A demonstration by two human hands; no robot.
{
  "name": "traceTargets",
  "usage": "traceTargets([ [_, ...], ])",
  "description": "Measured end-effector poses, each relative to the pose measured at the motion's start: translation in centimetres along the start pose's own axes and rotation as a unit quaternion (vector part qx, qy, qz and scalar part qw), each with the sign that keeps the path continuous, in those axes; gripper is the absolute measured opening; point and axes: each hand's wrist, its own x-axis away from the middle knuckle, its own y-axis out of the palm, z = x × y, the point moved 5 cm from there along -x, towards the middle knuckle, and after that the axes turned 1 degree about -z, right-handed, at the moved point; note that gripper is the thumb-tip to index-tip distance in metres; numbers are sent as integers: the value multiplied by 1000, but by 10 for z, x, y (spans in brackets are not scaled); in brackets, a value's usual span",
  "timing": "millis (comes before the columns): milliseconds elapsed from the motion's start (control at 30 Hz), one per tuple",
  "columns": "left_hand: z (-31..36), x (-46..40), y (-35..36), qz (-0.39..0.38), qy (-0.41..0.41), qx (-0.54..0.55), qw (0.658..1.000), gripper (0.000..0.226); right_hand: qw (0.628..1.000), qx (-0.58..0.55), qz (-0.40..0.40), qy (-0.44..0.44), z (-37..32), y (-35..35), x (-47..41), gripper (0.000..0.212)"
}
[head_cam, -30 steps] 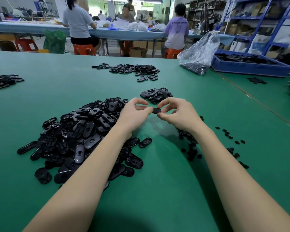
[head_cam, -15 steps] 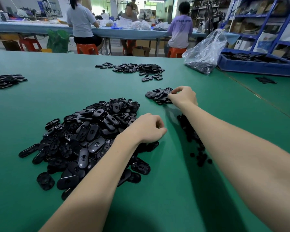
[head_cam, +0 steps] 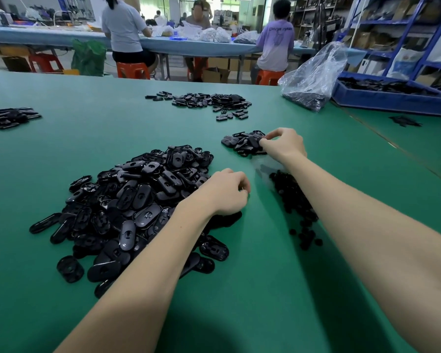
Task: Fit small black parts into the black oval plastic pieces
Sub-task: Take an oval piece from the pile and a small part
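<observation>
A large heap of black oval plastic pieces (head_cam: 137,200) lies on the green table (head_cam: 239,289), left of centre. A smaller pile of oval pieces (head_cam: 239,143) sits further back. My right hand (head_cam: 284,145) reaches to that pile's right edge, thumb and forefinger pinching an oval piece there. Small black parts (head_cam: 292,197) lie scattered beside my right forearm, which hides some of them. My left hand (head_cam: 224,193) rests at the big heap's right edge with fingers curled under; whether it holds a piece is hidden.
More oval pieces lie at the far middle (head_cam: 209,101) and far left (head_cam: 7,117). A clear plastic bag (head_cam: 313,77) and a blue tray (head_cam: 392,98) of black parts stand at the back right. People sit at a bench beyond the table.
My hands were together, holding one piece between them. The right hand carried it back to the small pile and the left hand dropped to the big heap's edge. Since half a second ago little has moved.
</observation>
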Motion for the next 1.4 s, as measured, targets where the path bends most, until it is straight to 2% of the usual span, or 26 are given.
traceTargets([
  [100, 3, 3, -4, -14, -5, 12, 1000, 41, 999, 1, -46, -27, 2, -7, 16, 9],
  [200, 4, 5, -8, -27, -10, 15, 999, 46, 993, 19, -102, -54, 7, -13, 39, 12],
  [267, 4, 6, -10, -33, -11, 17, 999, 47, 991, 29, -113, -67, 12, -18, 53, 12],
  [600, 14, 12, -18, -12, 11, -11, 1000, 35, 984, 106, -113, -88, 12, -38, 68, 9],
  [733, 13, 14, -17, -73, -19, -88, 993, 9, 974, 159, -139, -77, 19, -45, 66, 8],
  [833, 11, 16, -13, -102, -33, -128, 986, 18, 970, 175, -152, -66, 25, -50, 66, 8],
  [1033, 9, 18, -16, -83, -39, -104, 990, 19, 970, 175, -160, -59, 29, -54, 71, 4],
  [1133, 8, 16, -17, -59, -39, -62, 996, 16, 969, 176, -164, -57, 29, -55, 72, 2],
  [1233, 6, 12, -21, 5, -39, 62, 997, 15, 967, 178, -175, -55, 30, -54, 73, 3],
  [1400, 1, 6, -22, 90, -28, 271, 958, 21, 962, 189, -189, -59, 29, -51, 75, 7],
])
